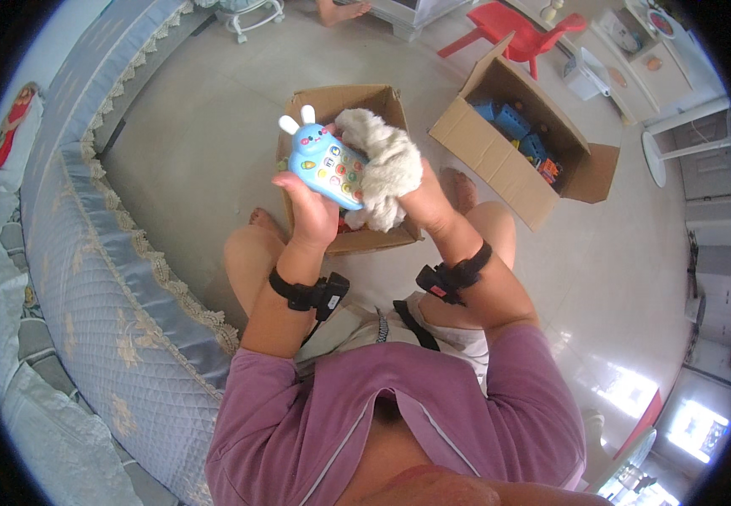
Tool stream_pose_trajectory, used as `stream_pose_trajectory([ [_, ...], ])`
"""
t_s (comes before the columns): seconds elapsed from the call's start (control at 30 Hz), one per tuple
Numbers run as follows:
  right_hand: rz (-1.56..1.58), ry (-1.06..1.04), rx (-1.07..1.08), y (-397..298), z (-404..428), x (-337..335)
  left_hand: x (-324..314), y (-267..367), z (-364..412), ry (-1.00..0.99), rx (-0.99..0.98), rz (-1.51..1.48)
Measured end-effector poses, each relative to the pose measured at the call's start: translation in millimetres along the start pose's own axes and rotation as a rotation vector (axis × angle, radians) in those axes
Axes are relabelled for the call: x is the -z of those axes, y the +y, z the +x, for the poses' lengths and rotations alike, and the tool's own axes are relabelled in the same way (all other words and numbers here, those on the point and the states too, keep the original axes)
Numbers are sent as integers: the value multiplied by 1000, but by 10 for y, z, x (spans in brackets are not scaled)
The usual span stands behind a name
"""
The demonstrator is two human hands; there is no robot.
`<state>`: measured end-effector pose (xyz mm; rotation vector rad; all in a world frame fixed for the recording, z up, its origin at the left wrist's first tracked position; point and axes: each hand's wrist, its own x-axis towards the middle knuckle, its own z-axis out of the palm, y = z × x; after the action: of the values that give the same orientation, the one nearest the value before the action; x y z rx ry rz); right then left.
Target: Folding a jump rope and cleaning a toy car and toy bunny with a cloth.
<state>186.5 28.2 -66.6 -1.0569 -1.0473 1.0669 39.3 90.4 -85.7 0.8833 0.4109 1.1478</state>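
Observation:
A blue toy phone (pixel 327 166) with white rabbit ears and round coloured buttons rests in my left hand (pixel 312 209), its face turned up. My right hand (pixel 421 196) has a crumpled off-white cloth (pixel 391 161) bunched against the phone's right side and lower end; the cloth hides most of the fingers. Both hands are above an open cardboard box (pixel 375 241) between my knees. Inside that box a little red shows below the cloth, but the rest of its contents is mostly hidden.
A second open cardboard box (pixel 498 167) at the right holds several blue baskets (pixel 513 121) and an orange item. Behind it stand a red child's chair (pixel 511 31) and a white bin (pixel 585 73). A bed with a quilted blue cover (pixel 119 303) runs along the left. Another person's foot (pixel 345 11) shows at the top.

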Motion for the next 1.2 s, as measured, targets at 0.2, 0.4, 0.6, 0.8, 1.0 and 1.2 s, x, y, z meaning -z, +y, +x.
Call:
stream_pose_trajectory([
  [0.2,61,-5,5,96,12,-280,47,-148,-90,-29,-106,347],
  [0.4,341,100,-174,72,49,-213,-40,-212,-159,-58,-53,356],
  [0.6,239,168,-176,-58,46,-160,-124,-155,-92,-2,26,104],
  [0.8,-196,56,287,16,23,-257,-106,-166,-153,-8,132,80],
  [1.0,256,192,-124,86,71,-213,-130,-254,-136,65,62,29],
  [1.2,474,167,-238,-15,70,-117,-145,-170,-127,31,123,-41],
])
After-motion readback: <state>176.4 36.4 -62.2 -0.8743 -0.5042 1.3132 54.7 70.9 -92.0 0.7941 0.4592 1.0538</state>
